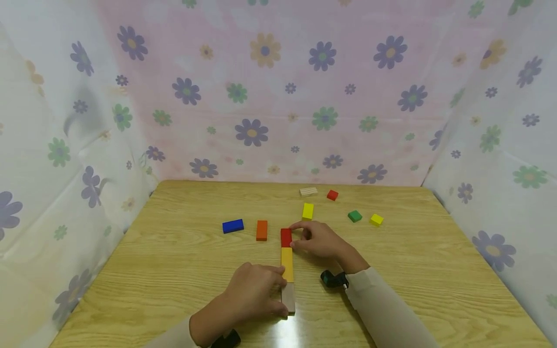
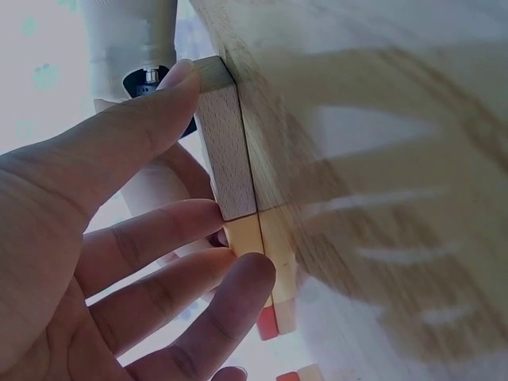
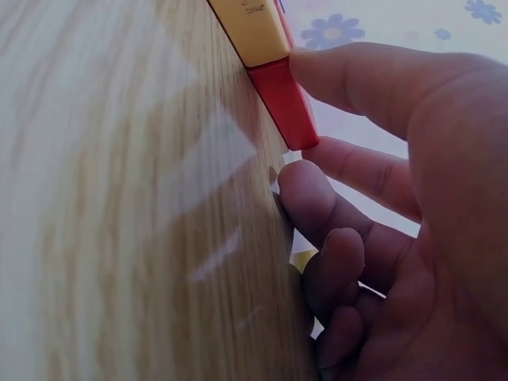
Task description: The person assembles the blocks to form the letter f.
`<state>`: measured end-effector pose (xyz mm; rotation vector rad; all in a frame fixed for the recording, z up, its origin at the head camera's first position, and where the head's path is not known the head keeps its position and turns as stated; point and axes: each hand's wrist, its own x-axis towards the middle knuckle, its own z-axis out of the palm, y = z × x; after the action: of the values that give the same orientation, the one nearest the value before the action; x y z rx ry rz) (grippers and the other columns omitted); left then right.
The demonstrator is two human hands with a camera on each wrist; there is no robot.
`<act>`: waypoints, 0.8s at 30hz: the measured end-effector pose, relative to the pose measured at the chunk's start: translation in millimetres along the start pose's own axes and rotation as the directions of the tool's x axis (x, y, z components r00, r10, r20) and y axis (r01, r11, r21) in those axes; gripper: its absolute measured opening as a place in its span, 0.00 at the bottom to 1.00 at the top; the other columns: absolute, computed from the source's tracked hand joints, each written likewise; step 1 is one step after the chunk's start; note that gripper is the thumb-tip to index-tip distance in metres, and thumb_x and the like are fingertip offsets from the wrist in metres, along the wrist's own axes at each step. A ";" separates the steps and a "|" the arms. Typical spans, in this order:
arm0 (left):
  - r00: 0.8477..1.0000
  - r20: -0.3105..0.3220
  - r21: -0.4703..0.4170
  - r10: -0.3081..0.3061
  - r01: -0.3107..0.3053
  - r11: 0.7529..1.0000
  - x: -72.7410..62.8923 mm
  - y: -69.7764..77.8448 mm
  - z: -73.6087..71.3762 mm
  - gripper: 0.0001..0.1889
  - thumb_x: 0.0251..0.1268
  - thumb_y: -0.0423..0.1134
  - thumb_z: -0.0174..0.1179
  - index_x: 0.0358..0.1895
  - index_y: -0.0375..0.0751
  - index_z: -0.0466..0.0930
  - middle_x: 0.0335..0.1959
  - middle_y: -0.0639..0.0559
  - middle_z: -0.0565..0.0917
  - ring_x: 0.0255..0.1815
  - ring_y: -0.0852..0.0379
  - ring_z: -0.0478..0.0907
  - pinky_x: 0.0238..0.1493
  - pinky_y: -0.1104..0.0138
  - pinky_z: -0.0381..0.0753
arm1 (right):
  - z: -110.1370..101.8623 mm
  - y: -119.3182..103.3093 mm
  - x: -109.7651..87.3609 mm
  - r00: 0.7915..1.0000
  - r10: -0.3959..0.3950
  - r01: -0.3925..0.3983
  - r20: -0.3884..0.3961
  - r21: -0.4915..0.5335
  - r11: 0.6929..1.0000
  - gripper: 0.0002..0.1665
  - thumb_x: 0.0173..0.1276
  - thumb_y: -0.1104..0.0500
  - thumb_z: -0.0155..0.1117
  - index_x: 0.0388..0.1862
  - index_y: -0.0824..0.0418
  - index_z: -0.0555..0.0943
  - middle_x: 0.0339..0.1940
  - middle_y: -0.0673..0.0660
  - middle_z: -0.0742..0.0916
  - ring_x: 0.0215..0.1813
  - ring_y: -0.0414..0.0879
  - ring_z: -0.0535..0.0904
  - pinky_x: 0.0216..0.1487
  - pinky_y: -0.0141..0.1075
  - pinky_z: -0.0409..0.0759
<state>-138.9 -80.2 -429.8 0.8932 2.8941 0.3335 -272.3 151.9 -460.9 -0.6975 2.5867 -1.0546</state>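
Note:
Three blocks lie end to end in a row on the table. Nearest is a plain wooden block (image 1: 287,298), then a yellow-orange block (image 1: 287,263), then a red block (image 1: 285,237) at the far end. My left hand (image 1: 256,291) holds the plain block from the left, thumb at its near end (image 2: 226,151); its other fingertips reach along the side to the yellow-orange block. From the right, my right hand (image 1: 319,240) pinches the red block lengthwise. Its thumb sits at the joint with the yellow-orange block, and a fingertip touches the far end.
Left of the row lie an orange block (image 1: 262,230) and a blue block (image 1: 233,225). Beyond my right hand are a yellow block (image 1: 308,211), a striped wooden block (image 1: 308,192), and small red (image 1: 332,195), green (image 1: 355,216) and yellow (image 1: 376,220) pieces. Flowered cloth (image 1: 265,96) surrounds the table.

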 end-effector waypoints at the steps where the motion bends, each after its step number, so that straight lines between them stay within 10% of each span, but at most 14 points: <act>1: 1.000 0.002 0.002 -0.001 0.001 1.000 -0.1 0.2 0.0 0.29 0.44 0.71 0.75 0.51 0.65 0.91 0.62 0.63 0.85 0.63 0.62 0.82 0.40 0.64 0.76 | -0.1 -0.1 0.0 1.000 -0.002 0.002 0.000 -0.003 1.000 0.27 0.69 0.46 0.73 0.65 0.47 0.81 0.29 0.50 0.83 0.29 0.45 0.75 0.30 0.36 0.75; 24: 1.000 -0.005 0.004 0.002 -0.002 1.000 -0.1 0.6 1.5 0.29 0.45 0.71 0.75 0.51 0.65 0.91 0.62 0.63 0.85 0.63 0.61 0.82 0.39 0.65 0.74 | 3.5 -1.4 0.2 0.999 0.021 -0.022 -0.035 -0.018 1.000 0.26 0.67 0.44 0.74 0.62 0.46 0.82 0.28 0.51 0.82 0.27 0.45 0.74 0.28 0.34 0.73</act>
<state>-138.2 -79.4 -431.1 0.8966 2.8999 0.3311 -270.6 148.9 -462.3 -0.6600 2.6307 -1.0471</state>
